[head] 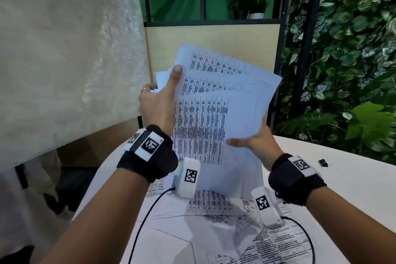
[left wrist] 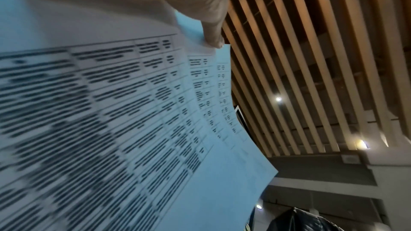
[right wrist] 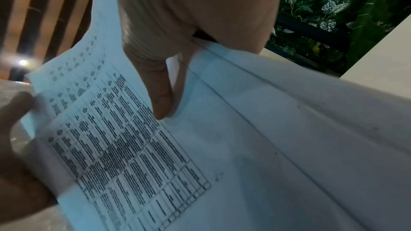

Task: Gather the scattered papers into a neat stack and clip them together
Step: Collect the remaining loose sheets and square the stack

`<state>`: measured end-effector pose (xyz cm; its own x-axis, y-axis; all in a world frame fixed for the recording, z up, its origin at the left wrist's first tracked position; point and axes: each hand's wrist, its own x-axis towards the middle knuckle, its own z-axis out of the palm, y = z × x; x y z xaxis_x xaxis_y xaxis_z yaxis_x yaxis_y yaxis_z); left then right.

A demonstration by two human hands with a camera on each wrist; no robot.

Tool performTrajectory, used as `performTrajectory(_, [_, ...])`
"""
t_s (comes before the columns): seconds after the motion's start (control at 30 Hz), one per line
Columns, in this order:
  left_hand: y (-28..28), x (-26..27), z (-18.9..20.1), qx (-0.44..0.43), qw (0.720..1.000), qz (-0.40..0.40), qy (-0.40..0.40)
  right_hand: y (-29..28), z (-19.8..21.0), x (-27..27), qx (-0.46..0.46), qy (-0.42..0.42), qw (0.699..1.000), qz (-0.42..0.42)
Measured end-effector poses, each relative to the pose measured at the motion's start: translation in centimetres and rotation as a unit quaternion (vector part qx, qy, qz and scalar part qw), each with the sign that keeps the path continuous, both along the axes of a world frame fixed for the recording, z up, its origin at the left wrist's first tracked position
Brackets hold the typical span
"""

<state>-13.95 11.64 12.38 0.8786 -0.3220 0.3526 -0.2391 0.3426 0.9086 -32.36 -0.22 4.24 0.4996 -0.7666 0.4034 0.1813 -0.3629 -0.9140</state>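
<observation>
I hold a fanned bundle of printed sheets [head: 216, 96] up above the table, their tables of text facing me. My left hand [head: 159, 100] grips the bundle's left edge, thumb on the front. My right hand [head: 250, 141] pinches its lower right edge, thumb across the front sheet. The left wrist view shows the sheets [left wrist: 124, 120] under my left thumb [left wrist: 213, 36]. In the right wrist view my right thumb [right wrist: 159, 97] presses on the sheets [right wrist: 222, 147]. More printed papers [head: 214, 206] lie scattered on the white table [head: 353, 188] below. A black binder clip [head: 323, 162] lies at the table's right.
A bubble-wrapped panel [head: 64, 49] stands close on the left. A light wooden board [head: 214, 38] in a black metal shelf frame stands behind the table. A wall of leafy plants [head: 342, 60] fills the right. Black cables [head: 150, 210] run from the wrist cameras over the papers.
</observation>
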Motion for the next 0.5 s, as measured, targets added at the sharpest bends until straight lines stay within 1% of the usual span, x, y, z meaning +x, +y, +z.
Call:
performTrajectory(0.13, [-0.6,-0.2,2.0,0.066,0.997,0.031,0.006,-0.4,-0.1,-0.1,0.006,-0.006,1.000,0.014])
performTrajectory(0.27, [-0.9,0.7,1.4,0.132,0.991,0.027,0.016,0.2,0.1,-0.5,0.003,-0.024,0.998,0.054])
performTrajectory(0.37, [-0.9,0.6,1.6,0.112,0.993,0.019,0.014,0.0,0.1,-0.5,0.000,-0.013,0.998,0.064])
performTrajectory(0.43, [-0.7,0.4,2.6,0.090,0.996,-0.002,0.008,-0.1,0.0,-0.3,0.010,-0.007,0.998,0.065])
performTrajectory(0.5, [-0.5,0.0,4.1,0.088,0.996,-0.020,0.005,-0.4,0.0,-0.1,0.021,-0.016,0.997,0.066])
